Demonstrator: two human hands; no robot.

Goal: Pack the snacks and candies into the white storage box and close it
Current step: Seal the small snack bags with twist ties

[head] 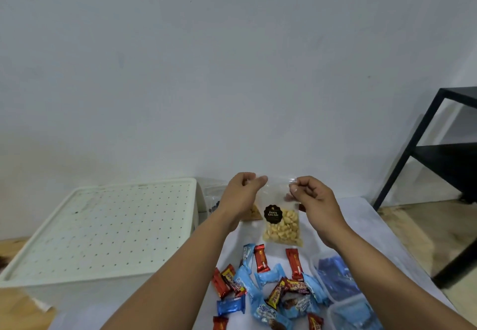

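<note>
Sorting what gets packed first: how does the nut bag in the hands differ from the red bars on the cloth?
The nut bag is clear, showing pale nuts; the red bars are opaque foil. The bag hangs upright, pinched by the left hand and right hand; the bars lie loose. The bag is bigger. Both remain unpacked.

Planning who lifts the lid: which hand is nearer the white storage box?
Left. The left hand is beside the white storage box, at its far right corner; the right hand is farther right, past the bag of nuts both hold.
</note>
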